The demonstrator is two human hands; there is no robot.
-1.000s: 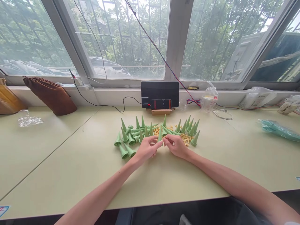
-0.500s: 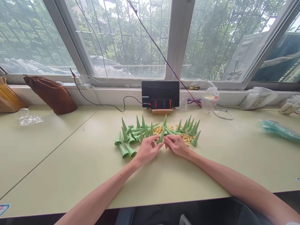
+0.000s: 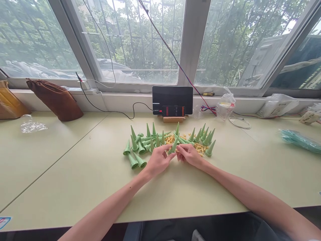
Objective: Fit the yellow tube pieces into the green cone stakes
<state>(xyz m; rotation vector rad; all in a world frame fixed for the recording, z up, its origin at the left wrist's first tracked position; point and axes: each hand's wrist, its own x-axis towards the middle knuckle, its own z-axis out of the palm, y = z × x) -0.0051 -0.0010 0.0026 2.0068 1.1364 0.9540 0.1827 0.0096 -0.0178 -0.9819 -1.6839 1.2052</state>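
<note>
My left hand (image 3: 159, 160) is closed round the base of a green plastic cone spike (image 3: 174, 144), which points up and leans a little to the right. Close beside it, my right hand (image 3: 189, 155) pinches a small yellow peg (image 3: 177, 151) between thumb and fingers, its tip near the cone's base. More green cone spikes (image 3: 133, 144) stand or lie to the left, some with their ribbed caps facing me. Several others (image 3: 210, 148) stand upright on the right. Small yellow pegs (image 3: 200, 147) lie in a loose heap behind and beside my hands.
Behind the cones a dark tablet (image 3: 173, 95) and a phone (image 3: 173, 111) lean on a cardboard stand (image 3: 173, 119). A brown pouch (image 3: 55, 100) sits at the left, a plastic cup in a bag (image 3: 225, 107) at the back right. Teal plastic packaging (image 3: 301, 140) lies far right.
The whole view has shifted very slightly. Both hands stay together at the same cone, with only a slight movement of the right fingers.
</note>
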